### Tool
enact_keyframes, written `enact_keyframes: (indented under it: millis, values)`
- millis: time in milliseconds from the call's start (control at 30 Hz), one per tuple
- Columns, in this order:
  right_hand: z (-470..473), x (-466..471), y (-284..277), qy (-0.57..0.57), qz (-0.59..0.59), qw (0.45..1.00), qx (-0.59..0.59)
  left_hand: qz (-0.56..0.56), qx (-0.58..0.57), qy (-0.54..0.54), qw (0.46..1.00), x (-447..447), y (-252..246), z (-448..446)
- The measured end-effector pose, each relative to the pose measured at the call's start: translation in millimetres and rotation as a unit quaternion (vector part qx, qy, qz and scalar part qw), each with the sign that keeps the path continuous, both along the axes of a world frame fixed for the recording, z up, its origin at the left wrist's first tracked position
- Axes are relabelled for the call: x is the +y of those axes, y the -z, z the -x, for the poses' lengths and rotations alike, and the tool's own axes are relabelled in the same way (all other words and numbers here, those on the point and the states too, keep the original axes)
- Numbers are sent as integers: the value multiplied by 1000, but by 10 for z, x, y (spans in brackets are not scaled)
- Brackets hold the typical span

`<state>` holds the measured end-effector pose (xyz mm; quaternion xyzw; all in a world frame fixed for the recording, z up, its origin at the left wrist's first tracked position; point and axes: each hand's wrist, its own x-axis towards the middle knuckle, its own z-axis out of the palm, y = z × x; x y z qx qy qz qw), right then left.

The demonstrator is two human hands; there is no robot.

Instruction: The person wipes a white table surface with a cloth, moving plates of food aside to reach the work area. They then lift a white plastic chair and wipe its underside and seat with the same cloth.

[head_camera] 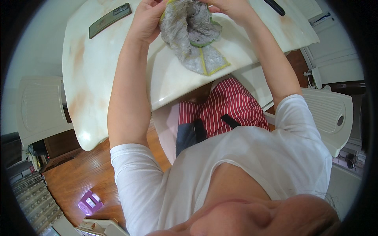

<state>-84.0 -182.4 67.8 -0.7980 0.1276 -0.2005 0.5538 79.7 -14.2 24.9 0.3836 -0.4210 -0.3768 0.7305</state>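
Observation:
A grey, fuzzy textile piece (177,32) with yellow and green stitched edges hangs between my hands at the top of the view. My left hand (151,19) grips its left upper side, with the fingertips partly cut off by the picture's edge. On the other side, my right hand (229,8) has its fingers at the upper right of the piece, also partly cropped. A rounded fold opens in the textile's middle. The lower end, a flat flap with a yellow seam, lies on the near edge of a pale, marbled table (174,85).
A green smartphone (110,20) lies on the table to the left, and a black elongated object (274,7) at the upper right. Pale plastic-looking chairs (40,109) stand left and right. A purple stool (90,203) is on the wooden floor, lower left.

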Motion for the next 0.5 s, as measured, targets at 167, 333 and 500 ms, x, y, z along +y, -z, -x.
enact_keyframes:
  millis: [167, 333, 500]
  values:
    - [-95, -113, 164, -25, 9, 991, -131, 8, 13, -18, 1000, -48, -6, 73]
    - [-126, 60, -17, -100, -39, 983, -148, 17, 20, -41, 999, -7, -124, 190]
    - [-214, 143, -78, -164, -132, 959, -189, 22, 86, -21, 996, -30, -170, 256]
